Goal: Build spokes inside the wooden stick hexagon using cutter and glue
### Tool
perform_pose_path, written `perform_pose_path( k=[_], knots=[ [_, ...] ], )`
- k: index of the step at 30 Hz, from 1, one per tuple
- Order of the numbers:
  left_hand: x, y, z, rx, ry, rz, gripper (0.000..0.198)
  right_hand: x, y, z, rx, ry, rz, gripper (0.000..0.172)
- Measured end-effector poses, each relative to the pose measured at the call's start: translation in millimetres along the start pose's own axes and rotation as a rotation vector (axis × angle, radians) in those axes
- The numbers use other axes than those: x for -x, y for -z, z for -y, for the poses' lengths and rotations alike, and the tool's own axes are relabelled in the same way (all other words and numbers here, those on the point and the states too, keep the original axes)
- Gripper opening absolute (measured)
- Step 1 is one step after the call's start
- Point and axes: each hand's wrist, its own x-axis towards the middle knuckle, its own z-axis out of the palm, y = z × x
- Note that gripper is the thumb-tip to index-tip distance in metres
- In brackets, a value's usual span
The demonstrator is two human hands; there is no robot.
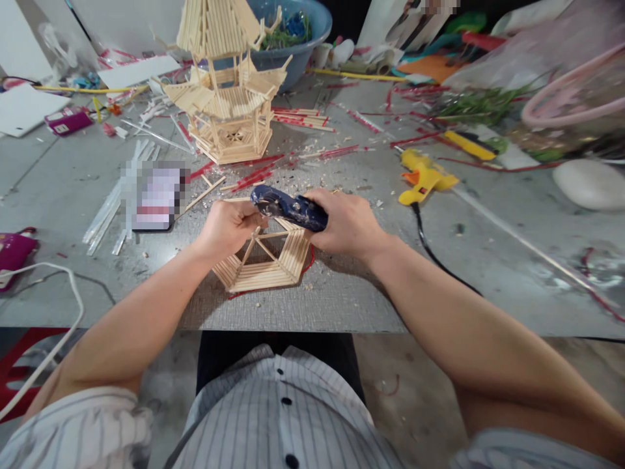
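My right hand (344, 221) is wrapped round a dark blue hand tool (291, 207) that looks like a cutter, its far end pointing left. Close to that end, my left hand (229, 225) is closed in a pinch; what its fingers hold is hidden. Below both hands, a polygonal frame of stacked wooden sticks (266, 277) lies on the table near its front edge. Thin sticks run like spokes across its open middle. The hands and tool cover the frame's far side. Behind it stands a tiered stick pagoda (229, 107).
A yellow glue gun (424, 177) with a black cord lies to the right. On the left are a phone (159, 198) and clear glue sticks (114, 195). Loose sticks (303, 118) and red strips litter the grey table (361, 306). A blue basin (312, 39) stands behind.
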Motion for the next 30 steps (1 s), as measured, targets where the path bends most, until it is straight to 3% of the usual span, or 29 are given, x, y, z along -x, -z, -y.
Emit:
perform_pose_path(
  k=[3, 10, 30],
  knots=[
    [-0.2, 0.4, -3.0, -0.184, -0.056, -0.005, 0.017, 0.1, 0.6, 0.8, -0.003, 0.005, -0.005, 0.049],
    [1.0, 0.0, -5.4, -0.302, -0.009, 0.030, 0.025, 0.1, 7.8, 5.1, -0.013, -0.035, 0.100, 0.050],
    [0.6, 1.0, -10.4, -0.284, -0.009, 0.028, 0.027, 0.3, 7.3, 7.9, -0.007, -0.069, 0.109, 0.046]
  ],
)
